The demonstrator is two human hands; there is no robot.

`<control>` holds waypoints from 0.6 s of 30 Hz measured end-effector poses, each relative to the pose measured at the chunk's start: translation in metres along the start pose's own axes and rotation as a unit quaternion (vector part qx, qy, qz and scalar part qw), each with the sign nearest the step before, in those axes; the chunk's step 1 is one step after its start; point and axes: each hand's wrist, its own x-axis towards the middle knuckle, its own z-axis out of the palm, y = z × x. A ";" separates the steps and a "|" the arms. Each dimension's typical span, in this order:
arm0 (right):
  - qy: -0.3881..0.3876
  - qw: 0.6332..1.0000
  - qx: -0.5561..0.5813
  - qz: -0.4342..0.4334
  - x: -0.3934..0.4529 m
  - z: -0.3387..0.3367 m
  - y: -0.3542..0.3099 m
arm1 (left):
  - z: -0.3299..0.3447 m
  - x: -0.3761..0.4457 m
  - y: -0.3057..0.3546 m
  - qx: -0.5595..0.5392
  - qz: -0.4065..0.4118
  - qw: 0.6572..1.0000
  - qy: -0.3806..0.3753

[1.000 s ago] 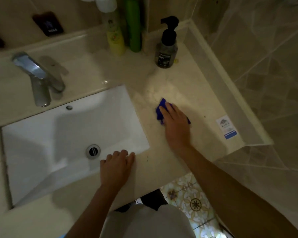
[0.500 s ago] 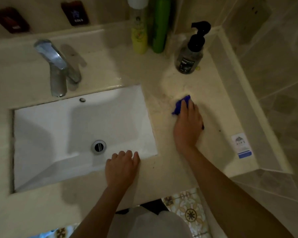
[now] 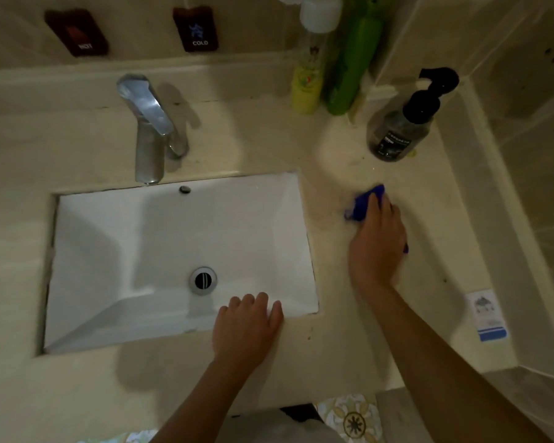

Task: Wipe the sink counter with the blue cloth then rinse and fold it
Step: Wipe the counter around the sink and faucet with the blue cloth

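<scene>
A dim bathroom seen from above. The beige desk (image 3: 349,346) holds a white rectangular sink (image 3: 160,247) left of centre, with a chrome tap (image 3: 149,129) above it in the upper left of the frame.

The right hand (image 3: 376,241) lies at centre right, palm down on the blue cloth (image 3: 363,203), pressing it flat to the desk just right of the sink. Its fingers (image 3: 378,204) look straight and close together, though motion blur makes this uncertain. Only the cloth's upper-left edge peeks out past the fingertips.

The left hand (image 3: 248,327) rests at lower centre on the sink's front rim, its fingers loosely together and holding nothing.

In the upper right stand a yellow bottle (image 3: 307,87), a green bottle (image 3: 352,59) and a dark pump bottle (image 3: 403,126), all well apart from the cloth. A small white and blue sticker (image 3: 488,318) sits on the desk at the right edge.
</scene>
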 end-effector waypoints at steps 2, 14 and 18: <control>-0.006 1.000 0.007 -0.018 0.019 0.006 -0.038 | 0.000 0.003 0.000 -0.004 0.001 1.000 -0.026; 0.006 0.999 0.040 0.022 0.039 0.023 -0.038 | -0.089 0.147 -0.071 -0.021 0.008 0.984 0.178; -0.006 1.000 0.020 -0.009 0.079 0.035 -0.113 | -0.088 0.162 -0.095 0.017 -0.028 0.993 0.114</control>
